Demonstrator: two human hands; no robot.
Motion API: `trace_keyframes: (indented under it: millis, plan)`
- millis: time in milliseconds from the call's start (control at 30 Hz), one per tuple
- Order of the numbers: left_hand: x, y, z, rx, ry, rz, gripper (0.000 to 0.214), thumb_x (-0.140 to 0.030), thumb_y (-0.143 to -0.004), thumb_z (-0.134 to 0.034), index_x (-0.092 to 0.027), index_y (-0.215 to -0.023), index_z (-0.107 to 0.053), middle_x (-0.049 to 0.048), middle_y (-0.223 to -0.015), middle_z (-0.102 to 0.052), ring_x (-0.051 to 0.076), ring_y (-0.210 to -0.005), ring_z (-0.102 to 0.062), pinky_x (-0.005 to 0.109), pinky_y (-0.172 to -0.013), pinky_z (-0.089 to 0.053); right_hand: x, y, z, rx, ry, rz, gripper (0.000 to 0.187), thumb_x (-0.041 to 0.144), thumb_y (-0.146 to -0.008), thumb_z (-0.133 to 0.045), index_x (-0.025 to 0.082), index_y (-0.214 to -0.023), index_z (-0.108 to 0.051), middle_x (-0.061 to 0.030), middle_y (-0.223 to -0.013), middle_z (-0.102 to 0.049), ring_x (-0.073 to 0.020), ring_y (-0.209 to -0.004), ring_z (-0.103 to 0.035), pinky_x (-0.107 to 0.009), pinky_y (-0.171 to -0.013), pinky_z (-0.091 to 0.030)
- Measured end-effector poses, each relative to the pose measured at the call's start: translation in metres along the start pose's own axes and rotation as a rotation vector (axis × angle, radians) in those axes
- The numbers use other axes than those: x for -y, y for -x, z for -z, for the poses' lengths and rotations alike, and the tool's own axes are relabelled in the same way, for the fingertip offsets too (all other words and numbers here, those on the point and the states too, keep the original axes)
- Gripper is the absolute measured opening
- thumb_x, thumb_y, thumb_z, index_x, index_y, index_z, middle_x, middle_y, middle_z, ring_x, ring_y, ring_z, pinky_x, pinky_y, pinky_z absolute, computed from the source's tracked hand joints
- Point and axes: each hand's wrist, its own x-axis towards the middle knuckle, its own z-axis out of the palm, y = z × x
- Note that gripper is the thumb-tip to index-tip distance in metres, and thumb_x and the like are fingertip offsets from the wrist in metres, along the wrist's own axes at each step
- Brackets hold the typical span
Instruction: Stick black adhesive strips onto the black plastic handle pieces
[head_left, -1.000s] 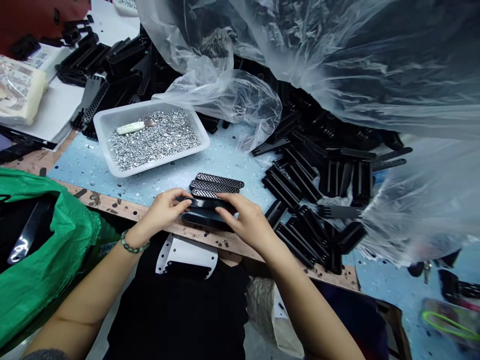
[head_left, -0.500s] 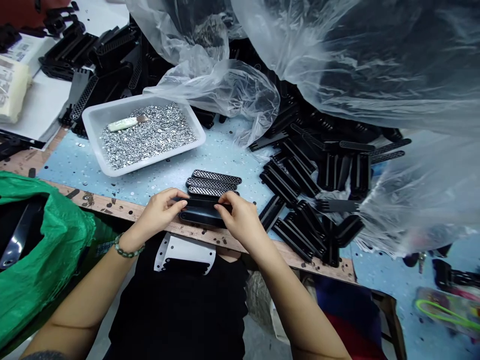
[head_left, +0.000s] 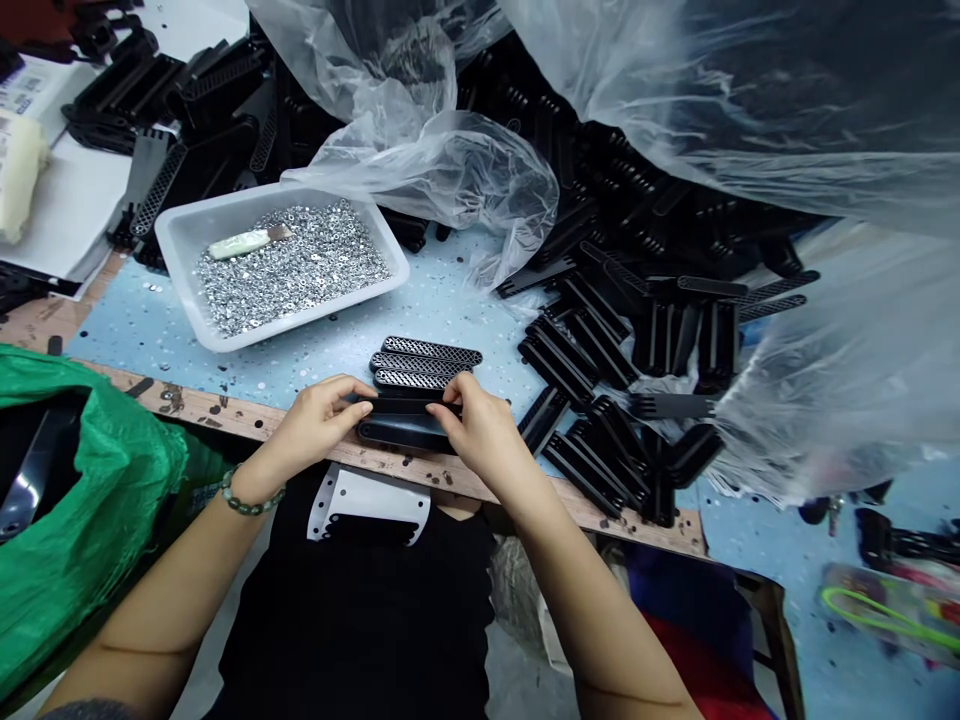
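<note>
Head view, looking down at a bench: the left hand (head_left: 319, 420) and the right hand (head_left: 480, 430) close in from either side on a narrow matte black plastic strip (head_left: 405, 406), fingers curled and pinching its two ends, thumbs hidden behind it or tucked under, hard to tell which. Strip sits just above a wider glossy black curved piece (head_left: 397, 432), apparently touching it, near the front edge of a pale blue speckled work surface (head_left: 450, 320). Against the value of the last views, little has moved: the right hand's fingers stand a touch steeper on the strip's end, and both hands have come slightly nearer each other. Just beyond the held strip lie three black perforated mesh strips (head_left: 427, 365), side by side and nearly touching the fingertips of neither hand. Behind them, a white plastic tray (head_left: 169, 250) holds a heap of small silver metal nuts (head_left: 300, 270) and a white-handled scraper (head_left: 240, 243). To the right, a jumbled pile of black plastic parts (head_left: 592, 350) spreads under a clear polythene sheet (head_left: 420, 170). Nearer the body, a green woven bag (head_left: 97, 440) hangs below the bench's worn wooden edge (head_left: 225, 420), a glossy black strip (head_left: 30, 480) showing inside. A green beaded bracelet (head_left: 247, 503) circles the left wrist
</note>
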Motion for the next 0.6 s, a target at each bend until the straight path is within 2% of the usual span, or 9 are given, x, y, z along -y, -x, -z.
trace_keyframes:
  millis: [100, 200, 267, 333, 400, 433, 500, 567, 600]
  plan:
    - [0.000, 0.001, 0.001, -0.002, -0.003, 0.001, 0.029, -0.039, -0.087, -0.055, -0.017, -0.100, -0.066, 0.0062, -0.103, -0.066, 0.013, -0.078, -0.064, 0.022, -0.069, -0.050, -0.003, -0.001, 0.008, 0.029, 0.124, -0.079, 0.027, 0.040, -0.082, -0.063, 0.023, -0.085, -0.043, 0.0040, -0.059, -0.052, -0.0162, -0.052, -0.051, -0.026, -0.053, -0.032]
    - [0.003, 0.000, 0.001, -0.012, 0.007, 0.018, 0.029, -0.041, -0.085, -0.057, -0.017, -0.099, -0.066, 0.0061, -0.099, -0.067, 0.013, -0.074, -0.064, 0.023, -0.067, -0.050, -0.015, -0.002, 0.017, 0.014, 0.230, -0.134, 0.041, 0.056, -0.077, -0.067, 0.022, -0.088, -0.047, 0.0029, -0.059, -0.052, -0.0188, -0.054, -0.053, -0.027, -0.052, -0.032]
    - [0.006, -0.004, -0.001, -0.009, 0.010, 0.047, 0.030, -0.041, -0.085, -0.058, -0.017, -0.100, -0.067, 0.0056, -0.090, -0.069, 0.014, -0.072, -0.065, 0.024, -0.066, -0.050, -0.023, -0.006, 0.018, -0.088, 0.178, -0.059, 0.037, 0.055, -0.082, -0.063, 0.021, -0.091, -0.050, -0.0016, -0.070, -0.059, -0.0200, -0.065, -0.058, -0.030, -0.058, -0.040]
    - [0.006, -0.008, -0.003, -0.007, 0.002, 0.061, 0.032, -0.042, -0.085, -0.057, -0.018, -0.103, -0.067, 0.0053, -0.085, -0.069, 0.016, -0.073, -0.066, 0.025, -0.067, -0.051, -0.028, -0.015, 0.014, -0.224, 0.101, 0.104, 0.032, 0.048, -0.090, -0.054, 0.018, -0.101, -0.055, -0.0095, -0.096, -0.064, -0.0227, -0.090, -0.061, -0.036, -0.078, -0.047]
    - [0.002, -0.006, -0.004, -0.034, -0.047, 0.023, 0.033, -0.043, -0.087, -0.055, -0.018, -0.105, -0.068, 0.0063, -0.095, -0.068, 0.016, -0.077, -0.066, 0.026, -0.071, -0.052, -0.029, -0.027, 0.005, -0.250, 0.078, 0.240, 0.036, 0.043, -0.094, -0.048, 0.015, -0.115, -0.056, -0.0153, -0.119, -0.060, -0.0256, -0.114, -0.054, -0.042, -0.098, -0.042]
    - [0.000, -0.001, -0.003, -0.068, -0.091, -0.009, 0.035, -0.043, -0.088, -0.054, -0.019, -0.109, -0.067, 0.0070, -0.105, -0.067, 0.015, -0.081, -0.065, 0.026, -0.074, -0.052, -0.028, -0.033, 0.000, -0.204, 0.082, 0.275, 0.039, 0.042, -0.096, -0.046, 0.014, -0.122, -0.055, -0.0163, -0.125, -0.058, -0.0266, -0.119, -0.051, -0.044, -0.103, -0.039]
    - [-0.005, 0.018, 0.001, -0.179, -0.175, -0.065, 0.039, -0.044, -0.090, -0.052, -0.020, -0.119, -0.063, 0.0075, -0.121, -0.060, 0.014, -0.088, -0.064, 0.025, -0.077, -0.052, -0.027, -0.041, -0.008, -0.100, 0.088, 0.288, 0.040, 0.038, -0.097, -0.044, 0.013, -0.126, -0.055, -0.0155, -0.125, -0.059, -0.0273, -0.118, -0.052, -0.046, -0.104, -0.039]
    - [-0.004, 0.046, 0.005, -0.287, -0.228, -0.059, 0.040, -0.047, -0.091, -0.050, -0.020, -0.119, -0.062, 0.0073, -0.117, -0.061, 0.013, -0.088, -0.063, 0.023, -0.075, -0.051, -0.027, -0.043, -0.013, -0.047, 0.083, 0.285, 0.037, 0.036, -0.097, -0.044, 0.014, -0.123, -0.058, -0.0135, -0.118, -0.063, -0.0267, -0.111, -0.055, -0.046, -0.101, -0.041]
    - [-0.001, 0.060, 0.006, -0.304, -0.237, -0.026, 0.038, -0.048, -0.091, -0.050, -0.019, -0.112, -0.064, 0.0066, -0.107, -0.064, 0.013, -0.085, -0.062, 0.021, -0.071, -0.050, -0.027, -0.041, -0.013, -0.041, 0.079, 0.289, 0.035, 0.035, -0.097, -0.045, 0.014, -0.122, -0.059, -0.0129, -0.116, -0.063, -0.0265, -0.109, -0.056, -0.045, -0.099, -0.042]
